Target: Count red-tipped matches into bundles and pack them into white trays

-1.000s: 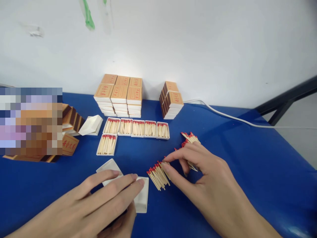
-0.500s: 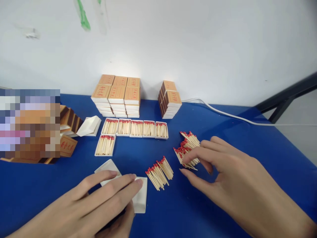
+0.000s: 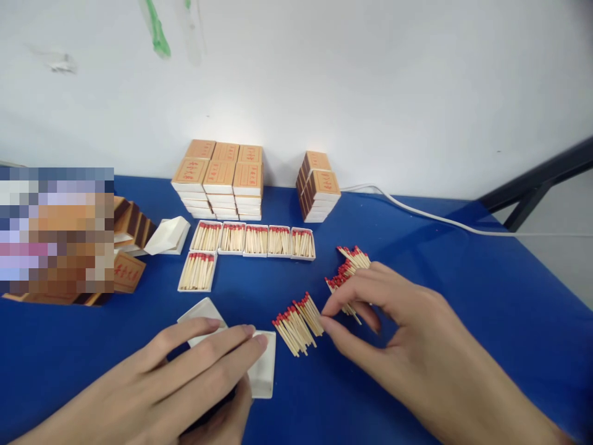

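My left hand [image 3: 185,377] lies flat on an empty white matchbox tray [image 3: 264,371] near the table's front edge, fingers stretched across it. A second white tray [image 3: 199,312] peeks out behind those fingers. A small heap of red-tipped matches [image 3: 296,324] lies just right of the tray. My right hand [image 3: 407,352] rests on the blue table [image 3: 463,284], thumb and forefinger pinched around some matches from a larger loose pile [image 3: 349,272]. Its thumb tip almost touches the small heap.
Several filled match trays [image 3: 252,240] sit in a row mid-table, one more [image 3: 197,271] in front. Stacks of closed matchboxes [image 3: 220,179] and a smaller stack [image 3: 319,185] stand by the wall. Empty sleeves and trays [image 3: 152,235] lie left. A white cable [image 3: 426,216] runs right.
My right hand left the small heap, went right to the larger pile, and has come back left with matches between thumb and forefinger. My left hand has stayed on the tray.
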Demonstrator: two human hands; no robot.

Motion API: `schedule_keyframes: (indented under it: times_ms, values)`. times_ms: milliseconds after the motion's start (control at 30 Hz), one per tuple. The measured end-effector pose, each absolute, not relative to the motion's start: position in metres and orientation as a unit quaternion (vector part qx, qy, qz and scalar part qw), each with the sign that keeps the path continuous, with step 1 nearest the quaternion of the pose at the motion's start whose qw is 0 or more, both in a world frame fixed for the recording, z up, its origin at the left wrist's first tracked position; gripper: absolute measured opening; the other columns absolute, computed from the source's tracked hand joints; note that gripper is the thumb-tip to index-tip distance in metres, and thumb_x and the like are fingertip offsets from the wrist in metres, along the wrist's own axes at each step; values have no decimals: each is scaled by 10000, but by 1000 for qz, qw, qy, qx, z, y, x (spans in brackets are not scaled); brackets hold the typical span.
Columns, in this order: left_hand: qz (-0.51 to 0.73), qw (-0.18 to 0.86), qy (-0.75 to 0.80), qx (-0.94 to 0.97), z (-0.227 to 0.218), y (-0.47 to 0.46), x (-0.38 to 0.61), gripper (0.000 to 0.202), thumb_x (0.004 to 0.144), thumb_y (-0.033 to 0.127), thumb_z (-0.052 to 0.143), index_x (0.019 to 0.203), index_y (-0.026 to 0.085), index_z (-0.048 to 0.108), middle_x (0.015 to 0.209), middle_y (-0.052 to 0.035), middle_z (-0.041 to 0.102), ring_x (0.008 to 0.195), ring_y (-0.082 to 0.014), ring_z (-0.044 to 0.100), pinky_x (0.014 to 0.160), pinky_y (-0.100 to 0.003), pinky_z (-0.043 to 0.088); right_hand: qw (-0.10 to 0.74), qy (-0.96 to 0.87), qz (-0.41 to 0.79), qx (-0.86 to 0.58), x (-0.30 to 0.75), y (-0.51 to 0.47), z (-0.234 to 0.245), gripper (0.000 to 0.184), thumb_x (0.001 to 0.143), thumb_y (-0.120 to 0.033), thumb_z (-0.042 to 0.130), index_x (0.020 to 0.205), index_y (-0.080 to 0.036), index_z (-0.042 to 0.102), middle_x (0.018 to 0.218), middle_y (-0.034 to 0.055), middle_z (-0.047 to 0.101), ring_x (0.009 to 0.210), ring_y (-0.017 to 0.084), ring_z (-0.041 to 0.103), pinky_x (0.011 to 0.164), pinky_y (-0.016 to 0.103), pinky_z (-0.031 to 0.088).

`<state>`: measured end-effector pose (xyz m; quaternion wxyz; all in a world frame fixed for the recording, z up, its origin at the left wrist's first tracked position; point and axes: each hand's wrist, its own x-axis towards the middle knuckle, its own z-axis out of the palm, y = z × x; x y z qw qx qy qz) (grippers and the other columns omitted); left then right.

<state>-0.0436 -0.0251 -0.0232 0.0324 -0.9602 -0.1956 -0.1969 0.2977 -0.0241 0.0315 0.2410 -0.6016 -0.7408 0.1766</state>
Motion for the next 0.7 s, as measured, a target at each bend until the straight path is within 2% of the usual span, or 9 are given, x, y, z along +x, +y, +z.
schedule_keyframes:
  times_ms: [133, 233, 300, 367, 433, 500, 600, 700]
  values:
    - [-193, 45, -204, -959, -25, -25, -44, 401, 1046, 429, 854, 1426, 304, 826, 1685, -26, 749, 1579, -292, 708, 1434, -479, 551, 279, -697, 236, -617, 275, -22, 22, 161, 955, -219, 849, 820, -306, 834, 650, -68, 608, 590, 132, 566, 560, 297, 444]
    - [-190, 53, -203, -959, -26, -25, -44, 414, 1035, 425, 863, 1428, 303, 824, 1695, -24, 742, 1580, -285, 705, 1441, -467, 540, 311, -662, 244, -637, 271, -20, 21, 115, 987, -315, 847, 879, -329, 886, 614, -76, 564, 558, 134, 515, 557, 312, 425]
    - [-190, 52, -199, -960, -26, -25, -44, 401, 1048, 437, 854, 1418, 285, 826, 1711, -24, 728, 1600, -289, 686, 1468, -466, 501, 330, -648, 243, -642, 276, -18, 24, 140, 1018, -386, 829, 906, -334, 895, 627, -76, 561, 570, 139, 516, 636, 330, 497]
    - [-193, 50, -199, -960, -25, -25, -44, 389, 1062, 447, 845, 1409, 272, 827, 1731, -21, 709, 1618, -283, 666, 1491, -450, 461, 339, -648, 231, -642, 285, -16, 29, 182, 1032, -420, 813, 893, -330, 887, 642, -74, 550, 593, 141, 518, 789, 368, 581]
    - [-197, 48, -205, -958, -25, -25, -43, 389, 1059, 438, 853, 1412, 276, 824, 1738, -12, 703, 1619, -267, 660, 1494, -423, 446, 333, -653, 201, -650, 296, -14, 32, 186, 1032, -425, 808, 890, -329, 881, 638, -75, 528, 601, 144, 516, 872, 396, 605]
    - [-200, 46, -209, -956, -24, -25, -43, 404, 1051, 423, 865, 1430, 291, 817, 1727, -1, 712, 1613, -252, 663, 1485, -409, 456, 304, -665, 169, -661, 307, -12, 34, 173, 1020, -413, 817, 882, -328, 877, 630, -61, 552, 611, 161, 554, 785, 374, 584]
    - [-200, 36, -209, -957, -23, -24, -42, 422, 1062, 433, 852, 1461, 303, 807, 1706, -2, 731, 1609, -244, 665, 1497, -423, 440, 246, -698, 124, -661, 318, -12, 35, 122, 1013, -392, 834, 920, -333, 886, 749, -12, 744, 680, 203, 665, 612, 332, 489]
    - [-194, 20, -210, -958, -21, -24, -43, 411, 1085, 479, 819, 1454, 298, 813, 1706, -19, 734, 1607, -254, 669, 1521, -461, 411, 205, -742, 74, -634, 322, -17, 35, 135, 1045, -348, 789, 947, -340, 882, 811, 2, 809, 705, 223, 718, 562, 328, 462]
